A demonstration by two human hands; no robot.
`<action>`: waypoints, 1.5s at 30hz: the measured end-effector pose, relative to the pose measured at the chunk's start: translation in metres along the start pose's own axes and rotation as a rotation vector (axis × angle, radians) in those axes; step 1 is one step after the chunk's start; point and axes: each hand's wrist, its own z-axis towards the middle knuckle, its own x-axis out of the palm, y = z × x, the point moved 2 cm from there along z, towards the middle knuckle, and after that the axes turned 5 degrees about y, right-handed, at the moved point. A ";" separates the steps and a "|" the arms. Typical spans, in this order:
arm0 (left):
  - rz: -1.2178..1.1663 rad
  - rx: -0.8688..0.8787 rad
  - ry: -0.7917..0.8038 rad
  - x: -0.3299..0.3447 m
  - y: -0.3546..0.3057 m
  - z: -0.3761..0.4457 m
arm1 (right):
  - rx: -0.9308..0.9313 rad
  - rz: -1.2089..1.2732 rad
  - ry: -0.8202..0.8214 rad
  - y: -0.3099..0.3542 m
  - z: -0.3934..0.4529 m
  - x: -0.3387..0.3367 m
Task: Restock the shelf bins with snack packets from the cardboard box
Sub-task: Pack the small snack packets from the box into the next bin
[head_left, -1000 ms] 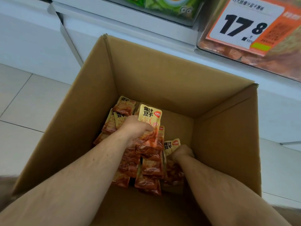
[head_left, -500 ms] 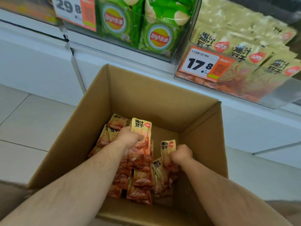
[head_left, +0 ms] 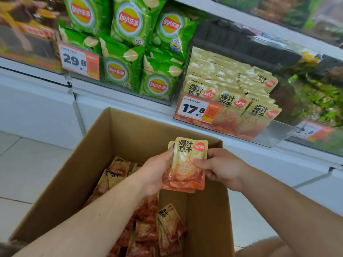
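Note:
An open cardboard box [head_left: 96, 164] stands on the floor below the shelf, with several orange-and-yellow snack packets [head_left: 148, 230] lying in its bottom. Above the box's far rim I hold a small stack of the same packets [head_left: 187, 164] upright between both hands. My left hand [head_left: 156, 173] grips the stack from its left side, and my right hand [head_left: 222, 167] pinches its right edge with thumb in front. Straight above, a clear shelf bin [head_left: 278, 130] with a 17.8 price tag holds rows of matching packets [head_left: 230, 84].
A bin of green Lay's chip bags [head_left: 133, 52] with a 29.8 tag sits left of the matching bin. Other bins with dark and green packets [head_left: 315, 93] are to the right. White shelf base and pale floor tiles [head_left: 27, 173] surround the box.
Both hands have risen out of the box and come together, joining their packets into one stack above the far rim. The view has tilted up, showing more of the shelf.

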 end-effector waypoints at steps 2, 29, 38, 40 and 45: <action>0.040 0.027 0.006 0.010 -0.003 -0.003 | -0.034 -0.010 -0.068 0.005 -0.003 0.002; 1.233 0.527 0.019 0.085 -0.027 -0.013 | -0.428 -0.670 -0.010 0.028 -0.055 -0.062; 1.083 0.690 0.064 0.121 -0.058 0.004 | -0.330 -0.564 -0.116 0.048 -0.077 -0.111; 1.093 0.744 0.037 0.137 -0.074 0.010 | -0.273 -0.537 -0.175 0.057 -0.089 -0.135; 1.332 0.995 -0.254 0.185 -0.117 0.024 | -0.161 -0.546 -0.328 0.082 -0.116 -0.195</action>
